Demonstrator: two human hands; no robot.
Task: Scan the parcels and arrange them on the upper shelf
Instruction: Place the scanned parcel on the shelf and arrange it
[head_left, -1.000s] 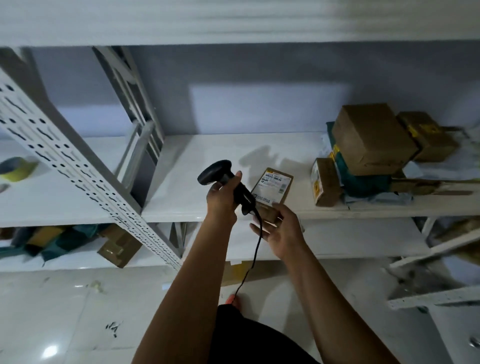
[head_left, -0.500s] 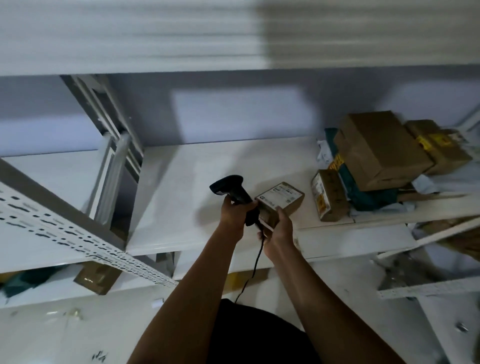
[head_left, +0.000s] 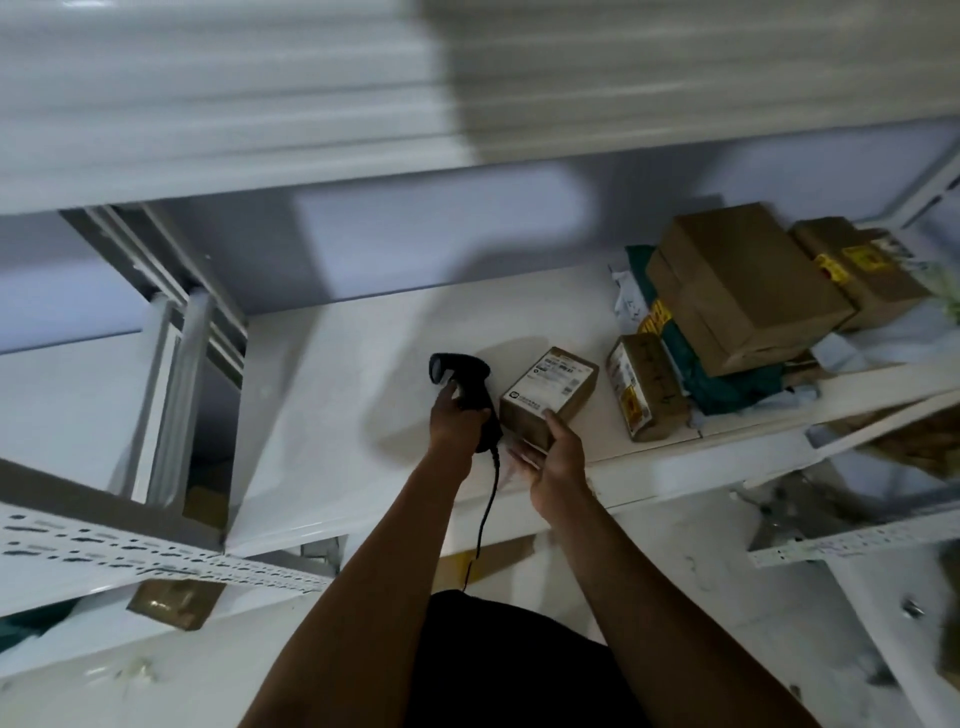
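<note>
On the shelf (head_left: 332, 415), the right hand (head_left: 555, 462) is now setting down the pinched labelled parcel (head_left: 550, 389), apparently scanned, the left hand (head_left: 457, 422) gripping the barcode scanner (head_left: 458, 366).

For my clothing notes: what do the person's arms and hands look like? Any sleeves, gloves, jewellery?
Both forearms are bare; no sleeves are in view. The left hand and the right hand wear no gloves, and no watch or ring shows. A black garment shows below them.
</note>
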